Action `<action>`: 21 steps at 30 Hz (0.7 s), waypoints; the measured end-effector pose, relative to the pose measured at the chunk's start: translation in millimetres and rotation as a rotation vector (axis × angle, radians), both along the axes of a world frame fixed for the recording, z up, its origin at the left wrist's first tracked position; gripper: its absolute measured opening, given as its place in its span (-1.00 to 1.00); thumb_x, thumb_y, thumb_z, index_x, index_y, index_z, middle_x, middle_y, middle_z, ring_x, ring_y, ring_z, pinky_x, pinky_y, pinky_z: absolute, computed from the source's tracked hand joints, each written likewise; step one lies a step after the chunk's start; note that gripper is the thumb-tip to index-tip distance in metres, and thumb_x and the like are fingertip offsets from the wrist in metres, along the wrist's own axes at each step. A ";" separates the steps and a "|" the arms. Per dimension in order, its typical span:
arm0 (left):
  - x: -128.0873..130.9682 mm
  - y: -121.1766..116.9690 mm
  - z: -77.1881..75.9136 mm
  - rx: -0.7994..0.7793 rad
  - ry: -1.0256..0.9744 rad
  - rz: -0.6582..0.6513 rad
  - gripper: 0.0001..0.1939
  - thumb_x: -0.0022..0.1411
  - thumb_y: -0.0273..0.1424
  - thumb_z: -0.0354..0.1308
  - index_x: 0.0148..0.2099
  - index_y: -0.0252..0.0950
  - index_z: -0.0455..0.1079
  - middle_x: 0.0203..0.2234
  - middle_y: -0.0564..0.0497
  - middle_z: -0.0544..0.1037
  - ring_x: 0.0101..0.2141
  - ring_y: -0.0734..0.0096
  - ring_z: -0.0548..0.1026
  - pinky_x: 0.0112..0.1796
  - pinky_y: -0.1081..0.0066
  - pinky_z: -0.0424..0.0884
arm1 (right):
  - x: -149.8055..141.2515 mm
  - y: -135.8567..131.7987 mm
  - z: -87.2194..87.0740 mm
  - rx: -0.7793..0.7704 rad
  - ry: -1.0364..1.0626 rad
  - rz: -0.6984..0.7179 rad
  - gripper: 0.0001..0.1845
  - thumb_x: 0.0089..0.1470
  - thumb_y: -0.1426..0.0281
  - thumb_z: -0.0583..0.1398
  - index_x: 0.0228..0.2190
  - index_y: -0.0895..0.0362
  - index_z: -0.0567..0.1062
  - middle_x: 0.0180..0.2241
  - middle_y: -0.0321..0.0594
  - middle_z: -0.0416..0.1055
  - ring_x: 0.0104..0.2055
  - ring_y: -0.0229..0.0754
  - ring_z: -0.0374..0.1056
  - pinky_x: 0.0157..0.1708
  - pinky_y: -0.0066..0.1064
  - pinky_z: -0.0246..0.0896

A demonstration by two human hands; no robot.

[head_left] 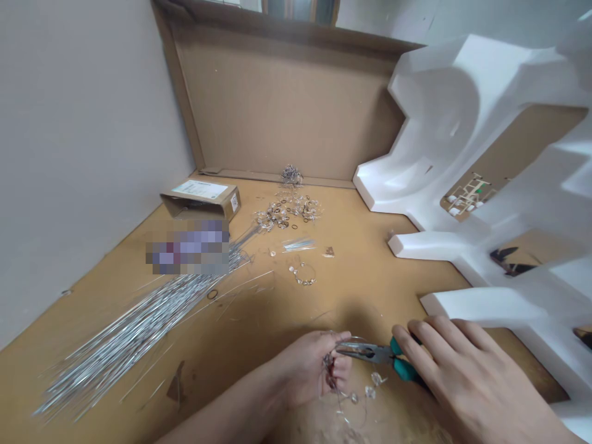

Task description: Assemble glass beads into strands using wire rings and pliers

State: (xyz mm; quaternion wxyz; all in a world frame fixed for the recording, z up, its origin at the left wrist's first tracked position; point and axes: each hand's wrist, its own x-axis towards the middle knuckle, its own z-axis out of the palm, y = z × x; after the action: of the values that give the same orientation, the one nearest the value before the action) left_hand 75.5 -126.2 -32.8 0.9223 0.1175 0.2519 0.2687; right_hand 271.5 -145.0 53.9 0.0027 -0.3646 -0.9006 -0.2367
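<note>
My right hand (pixel 472 376) is wrapped round the green handles of a pair of needle-nose pliers (pixel 372 353), whose jaws point left. Their tips meet the fingers of my left hand (pixel 319 364), which is closed on a thin wire piece with small parts in its grip. The end being worked is partly hidden by the fingers. Below the pliers, a wire strand with clear beads (pixel 370 392) hangs or lies near the tabletop. Farther up the table lies a curved wire with clear beads (pixel 303 280).
A bundle of straight metal wires (pixel 139 333) covers the left side. Behind it stands a small cardboard box (pixel 203 197). Piles of beaded wire pieces (pixel 289 213) and short rods (pixel 298 245) lie mid-table. White foam packaging (pixel 435 246) borders the right; a cardboard panel (pixel 287 105) stands behind.
</note>
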 end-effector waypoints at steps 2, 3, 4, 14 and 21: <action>-0.3 0.5 1.3 -0.005 0.000 -0.012 -0.80 0.17 -0.35 -0.03 -0.47 -0.32 0.17 -0.75 0.19 0.11 -0.69 0.63 0.01 -0.58 0.57 -0.04 | 0.1 1.7 1.4 -0.008 -0.013 -0.004 -0.68 -0.08 0.54 -0.04 -0.24 0.12 0.33 -0.39 -0.15 0.35 -0.26 0.01 0.21 -0.35 -0.16 0.06; -0.3 0.7 1.8 -0.004 0.002 -0.017 -0.81 0.17 -0.35 -0.03 -0.46 -0.32 0.18 -0.75 0.19 0.11 -0.69 0.63 0.01 -0.58 0.57 -0.04 | 0.2 2.4 2.0 -0.008 -0.016 0.001 -0.67 -0.08 0.55 -0.04 -0.24 0.12 0.33 -0.38 -0.15 0.35 -0.26 0.01 0.21 -0.34 -0.15 0.06; -0.2 0.8 2.2 -0.003 0.005 -0.026 -0.81 0.16 -0.35 -0.03 -0.46 -0.32 0.18 -0.74 0.19 0.10 -0.69 0.63 0.01 -0.58 0.57 -0.04 | 0.4 3.1 2.6 -0.002 -0.015 0.010 -0.65 -0.09 0.57 -0.05 -0.24 0.12 0.33 -0.37 -0.15 0.36 -0.26 0.01 0.21 -0.34 -0.15 0.06; -0.3 -1.1 4.2 0.054 0.020 -0.040 -0.78 0.17 -0.35 -0.04 -0.49 -0.32 0.17 -0.74 0.18 0.09 -0.68 0.62 -0.02 -0.58 0.57 -0.05 | 0.9 1.4 4.2 -0.006 -0.021 0.034 -0.65 -0.10 0.58 -0.05 -0.26 0.15 0.35 -0.39 -0.14 0.35 -0.25 0.02 0.20 -0.35 -0.15 0.07; 0.8 0.3 7.6 -0.037 0.004 -0.042 -0.70 0.20 -0.37 -0.13 -0.57 -0.31 0.11 -0.75 0.18 0.07 -0.69 0.61 -0.04 -0.59 0.57 -0.01 | 1.7 0.5 2.4 0.022 -0.029 0.051 -0.63 -0.08 0.56 -0.05 -0.20 0.17 0.33 -0.39 -0.12 0.34 -0.31 -0.01 0.20 -0.36 -0.16 0.06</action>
State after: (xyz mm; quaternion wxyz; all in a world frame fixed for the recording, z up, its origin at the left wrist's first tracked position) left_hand 76.2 -125.9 -25.2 0.9292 0.1063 0.2561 0.2443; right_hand 273.1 -144.6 56.3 -0.0004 -0.3381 -0.9069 -0.2515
